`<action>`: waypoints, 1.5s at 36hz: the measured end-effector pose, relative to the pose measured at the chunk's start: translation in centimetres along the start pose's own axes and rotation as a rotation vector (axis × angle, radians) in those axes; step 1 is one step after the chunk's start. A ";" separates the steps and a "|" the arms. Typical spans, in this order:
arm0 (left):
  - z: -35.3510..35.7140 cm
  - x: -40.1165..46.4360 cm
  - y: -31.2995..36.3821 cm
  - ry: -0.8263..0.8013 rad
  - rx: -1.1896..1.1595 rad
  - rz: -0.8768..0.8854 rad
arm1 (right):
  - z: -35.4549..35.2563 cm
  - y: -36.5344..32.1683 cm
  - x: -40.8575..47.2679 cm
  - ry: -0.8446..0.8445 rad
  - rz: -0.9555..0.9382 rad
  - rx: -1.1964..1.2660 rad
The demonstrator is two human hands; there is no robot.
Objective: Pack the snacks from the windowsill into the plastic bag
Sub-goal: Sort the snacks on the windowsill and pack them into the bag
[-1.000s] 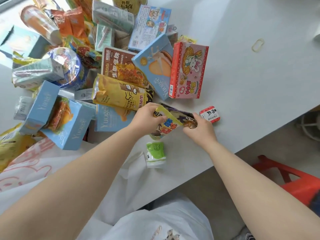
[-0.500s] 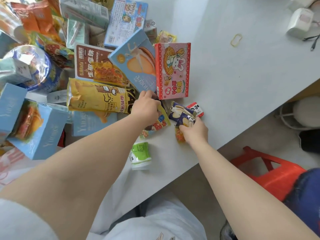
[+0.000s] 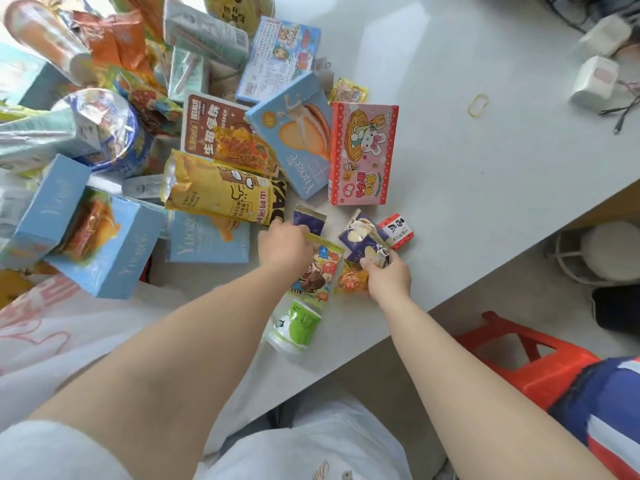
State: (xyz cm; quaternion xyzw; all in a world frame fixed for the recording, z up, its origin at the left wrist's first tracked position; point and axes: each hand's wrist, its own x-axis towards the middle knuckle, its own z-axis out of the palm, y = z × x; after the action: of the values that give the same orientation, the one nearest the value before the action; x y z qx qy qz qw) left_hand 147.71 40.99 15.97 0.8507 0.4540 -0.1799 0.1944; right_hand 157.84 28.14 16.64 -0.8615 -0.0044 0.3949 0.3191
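Head view, right hand [image 3: 388, 277]: closed around purple biscuit packets [image 3: 363, 239], which have been gathered up off the bench [image 3: 485, 188] since a second ago.
Left hand [image 3: 285, 245]: shifted onto the yellow cartoon sachet [image 3: 320, 268]; grip hidden, cannot be told.
Plastic bag [image 3: 69, 334]: lying at lower left, nothing yet dropped in.
Meaning: small snacks are being collected first; the large boxes are judged untouched.
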 end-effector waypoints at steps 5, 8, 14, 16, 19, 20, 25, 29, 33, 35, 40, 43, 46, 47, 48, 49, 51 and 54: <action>-2.8 -2.0 -1.8 0.110 -0.297 -0.064 | 1.1 -2.1 -1.2 -0.022 -0.038 0.098; -5.0 -2.8 -3.0 0.213 -0.353 -0.092 | 2.4 -3.9 -1.6 -0.058 -0.049 0.128; -9.2 -3.9 -5.1 0.400 -0.487 -0.122 | 4.1 -8.3 -2.6 -0.136 -0.138 0.162; -10.5 -4.3 -6.0 0.461 -0.528 -0.127 | 4.6 -9.7 -2.7 -0.149 -0.145 0.200; -12.2 -4.6 -7.5 0.560 -0.559 -0.145 | 5.2 -12.2 -2.9 -0.189 -0.209 0.241; -12.7 -4.6 -8.1 0.589 -0.578 -0.151 | 5.3 -13.1 -3.1 -0.190 -0.236 0.243; -14.6 -4.6 -10.9 0.702 -0.707 -0.208 | 6.1 -17.8 -4.0 -0.240 -0.335 0.245; -15.2 -5.6 -12.6 0.772 -0.804 -0.274 | 7.0 -19.9 -5.3 -0.305 -0.406 0.248; -15.3 -7.7 -14.8 0.849 -0.879 -0.329 | 7.8 -20.8 -7.9 -0.395 -0.464 0.185; -15.2 -9.3 -16.0 0.922 -0.890 -0.328 | 8.3 -20.8 -9.5 -0.460 -0.525 0.171; -14.2 -15.5 -17.9 1.048 -0.917 -0.306 | 9.8 -19.2 -14.2 -0.566 -0.686 0.086; -11.9 -19.5 -19.4 1.068 -0.961 -0.324 | 10.8 -17.1 -17.0 -0.625 -0.677 0.068; -9.0 -23.4 -20.7 1.097 -0.960 -0.396 | 12.0 -14.2 -19.5 -0.655 -0.711 0.025; -8.1 -24.7 -21.0 1.114 -0.968 -0.407 | 12.4 -13.4 -20.4 -0.673 -0.722 0.008; -7.0 -25.9 -21.4 1.131 -0.973 -0.409 | 12.7 -12.6 -21.4 -0.680 -0.736 -0.011; -5.9 -26.9 -21.7 1.143 -0.964 -0.406 | 13.1 -11.8 -22.1 -0.677 -0.753 -0.025; -3.9 -28.8 -22.4 1.135 -0.924 -0.389 | 13.9 -10.2 -23.4 -0.653 -0.789 -0.065; -0.6 -31.0 -24.2 1.085 -0.806 -0.338 | 15.0 -8.3 -24.8 -0.598 -0.886 -0.138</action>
State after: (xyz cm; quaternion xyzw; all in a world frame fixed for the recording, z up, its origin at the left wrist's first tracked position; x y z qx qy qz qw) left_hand 111.21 31.90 27.36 0.5998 0.6444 0.4252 0.2101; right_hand 132.56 36.51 30.76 -0.6461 -0.4840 0.4492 0.3828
